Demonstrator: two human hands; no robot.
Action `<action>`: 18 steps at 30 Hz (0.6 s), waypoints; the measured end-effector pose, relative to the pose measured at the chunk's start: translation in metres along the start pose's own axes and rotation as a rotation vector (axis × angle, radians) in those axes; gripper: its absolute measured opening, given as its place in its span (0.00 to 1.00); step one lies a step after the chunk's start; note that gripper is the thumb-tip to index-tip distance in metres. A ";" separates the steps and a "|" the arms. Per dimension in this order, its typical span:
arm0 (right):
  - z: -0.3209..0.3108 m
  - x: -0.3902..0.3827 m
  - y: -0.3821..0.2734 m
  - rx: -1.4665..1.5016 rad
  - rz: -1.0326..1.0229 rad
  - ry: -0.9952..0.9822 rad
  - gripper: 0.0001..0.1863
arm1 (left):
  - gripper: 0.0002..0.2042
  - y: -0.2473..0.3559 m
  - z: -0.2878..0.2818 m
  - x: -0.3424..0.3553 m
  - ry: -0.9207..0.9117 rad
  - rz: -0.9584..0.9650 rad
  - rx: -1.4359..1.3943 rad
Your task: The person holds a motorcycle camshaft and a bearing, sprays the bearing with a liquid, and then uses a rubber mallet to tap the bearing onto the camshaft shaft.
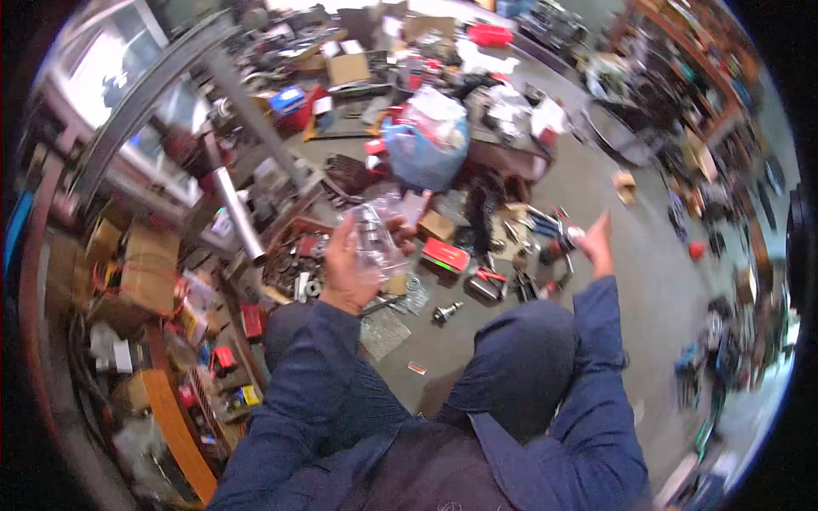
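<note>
My left hand (345,271) holds up a clear plastic bag (383,262) with a shiny metal part inside, its fingers curled round from behind. My right hand (596,245) reaches out beyond my right knee with the thumb stretched apart. Its blurred fingertips are close to several hand tools (545,226) on the floor; I see nothing clearly held in it. A small metal part with a dark end (446,312) lies on the floor between my knees. Beyond it are a red box (446,255) and a second red and dark box (486,284).
A blue plastic bag (426,149) stuffed full stands ahead. Left are a metal frame (247,111), a steel tube (239,215), a box of metal parts (298,268) and cardboard boxes (149,264). A small carton (625,187) sits on the floor to the right, near cluttered shelves (694,64).
</note>
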State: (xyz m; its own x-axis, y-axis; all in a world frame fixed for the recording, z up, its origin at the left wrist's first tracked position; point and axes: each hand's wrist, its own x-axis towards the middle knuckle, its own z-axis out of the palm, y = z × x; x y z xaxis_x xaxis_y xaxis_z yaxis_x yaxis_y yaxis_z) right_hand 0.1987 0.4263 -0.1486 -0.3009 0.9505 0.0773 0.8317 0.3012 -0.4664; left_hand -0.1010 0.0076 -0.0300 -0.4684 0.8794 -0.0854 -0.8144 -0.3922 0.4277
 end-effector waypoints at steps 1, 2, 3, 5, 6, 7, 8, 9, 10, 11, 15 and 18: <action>0.018 -0.006 0.017 0.057 0.048 -0.158 0.73 | 0.25 0.002 -0.003 -0.002 0.027 0.009 -0.018; 0.032 0.000 0.083 0.152 -0.056 -0.032 0.74 | 0.25 -0.010 0.001 0.010 0.008 -0.027 -0.079; 0.059 -0.018 0.059 0.423 0.011 -0.159 0.67 | 0.24 0.000 -0.002 -0.001 0.050 0.006 -0.073; 0.067 0.007 0.100 0.408 -0.112 -0.027 0.51 | 0.23 -0.002 0.002 0.006 0.040 -0.016 -0.114; 0.071 0.002 0.094 0.360 -0.149 0.062 0.50 | 0.22 0.000 0.002 0.005 0.029 -0.020 -0.124; 0.076 -0.007 0.068 0.346 -0.142 0.136 0.49 | 0.22 0.004 -0.001 -0.001 0.051 0.011 -0.117; 0.072 -0.017 0.047 0.330 -0.129 0.215 0.49 | 0.22 0.006 -0.004 -0.005 0.099 0.043 -0.084; 0.047 -0.025 0.025 0.326 -0.137 0.214 0.49 | 0.21 0.005 -0.005 -0.004 0.129 0.057 -0.064; 0.022 -0.033 -0.001 0.420 -0.162 0.268 0.49 | 0.21 0.007 -0.011 -0.005 0.139 0.069 -0.071; -0.003 -0.037 -0.024 0.515 -0.183 0.323 0.49 | 0.21 0.009 -0.019 -0.005 0.143 0.043 -0.137; -0.122 -0.049 -0.092 0.860 -0.724 0.662 0.40 | 0.21 0.009 -0.025 0.010 0.240 -0.016 -0.290; -0.181 -0.114 -0.197 1.070 -0.823 0.584 0.38 | 0.22 0.015 -0.032 0.015 0.305 -0.082 -0.504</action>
State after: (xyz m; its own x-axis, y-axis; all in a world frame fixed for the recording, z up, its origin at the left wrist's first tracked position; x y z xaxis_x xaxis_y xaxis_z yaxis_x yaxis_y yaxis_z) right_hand 0.1536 0.2728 0.0940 -0.0654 0.5160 0.8541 -0.2892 0.8094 -0.5112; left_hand -0.1316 0.0066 -0.0536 -0.4134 0.8244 -0.3867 -0.8795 -0.4714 -0.0646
